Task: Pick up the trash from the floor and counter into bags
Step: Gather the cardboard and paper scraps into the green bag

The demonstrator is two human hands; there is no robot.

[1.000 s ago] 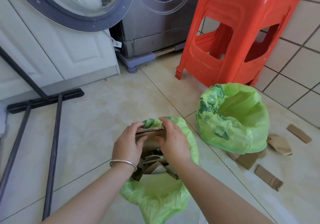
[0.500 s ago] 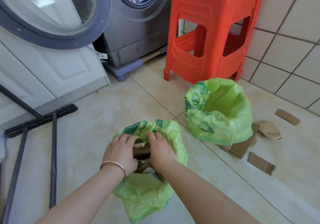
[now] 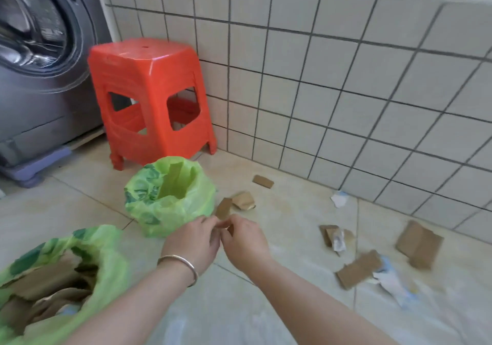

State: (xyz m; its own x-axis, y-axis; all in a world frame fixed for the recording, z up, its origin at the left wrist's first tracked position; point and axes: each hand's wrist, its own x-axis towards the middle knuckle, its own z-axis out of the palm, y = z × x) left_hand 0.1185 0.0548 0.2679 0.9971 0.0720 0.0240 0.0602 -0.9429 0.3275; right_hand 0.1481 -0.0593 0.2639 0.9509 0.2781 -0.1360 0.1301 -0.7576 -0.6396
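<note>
Head view looked down on pale floor tiles (image 3: 239, 304) running to a white tiled wall (image 3: 346, 91) at the far edge. Left hand (image 3: 193, 240) and right hand (image 3: 243, 240) met just right of the near-wall green bag (image 3: 170, 206), fingers of both pinching a brown cardboard scrap (image 3: 223, 208) held upright between them. That bag stood open, one cardboard strip poking from its mouth. A second green bag (image 3: 106, 259), lower left, sat packed with cardboard. Loose cardboard pieces (image 3: 419, 243) and white paper bits (image 3: 339, 199) lay scattered to the right, several close to the wall's base. Orange stool (image 3: 151, 99) stood in the corner against the wall, beside a grey washing machine (image 3: 40, 78). Bare floor lay open in front of the hands. No writing was readable; leaf print on both bags, blurred.
</note>
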